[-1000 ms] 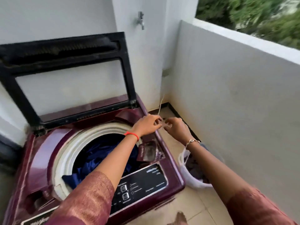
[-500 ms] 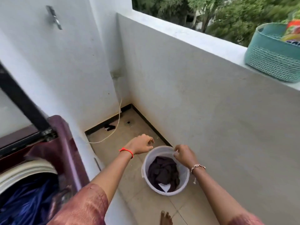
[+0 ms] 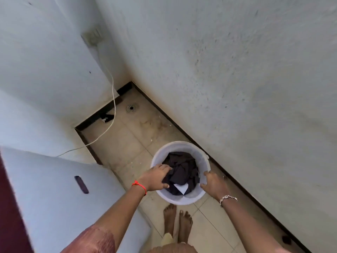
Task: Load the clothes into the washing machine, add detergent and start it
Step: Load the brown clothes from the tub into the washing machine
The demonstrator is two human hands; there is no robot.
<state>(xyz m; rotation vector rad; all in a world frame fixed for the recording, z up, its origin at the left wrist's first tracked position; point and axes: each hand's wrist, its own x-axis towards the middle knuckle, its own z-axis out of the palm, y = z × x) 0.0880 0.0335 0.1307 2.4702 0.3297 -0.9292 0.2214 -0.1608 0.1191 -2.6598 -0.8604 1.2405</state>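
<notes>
A home wash corner is showing here. A floor drain (image 3: 131, 108) is sitting in tiled floor (image 3: 127, 141) beside the washing machine (image 3: 54, 189).

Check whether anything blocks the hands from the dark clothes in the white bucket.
Nothing visible blocks them. The dark clothes lie uncovered in the open white bucket. The left hand reaches over the near rim, fingers at the cloth; whether it grips yet is unclear. The right hand is at the rim on the right.
</notes>
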